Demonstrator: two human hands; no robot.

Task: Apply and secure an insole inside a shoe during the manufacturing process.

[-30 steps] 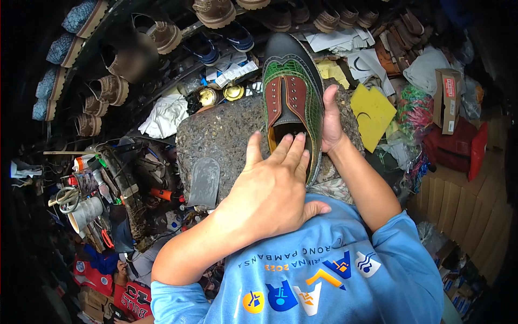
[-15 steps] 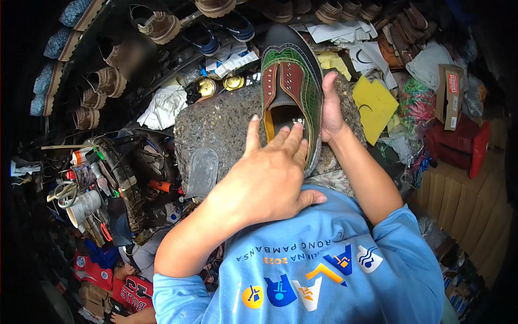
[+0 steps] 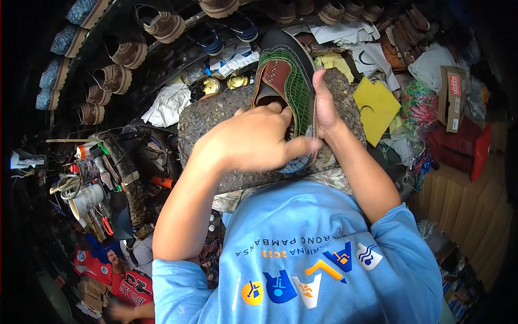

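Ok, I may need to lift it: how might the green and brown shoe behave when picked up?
The shoe probably holds its shape: its upper stands rounded around the opening. Being long and narrow, it seems likelier to tip than roll. Its scaly green panels look textured, so may offer some grip.

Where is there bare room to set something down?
The rough grey stone block is bare between the crumpled white sheet and the left hand, and between the right hand and the flat yellow sheet. Jumbled tools crowd the left; brown thick-soled shoes the upper left.
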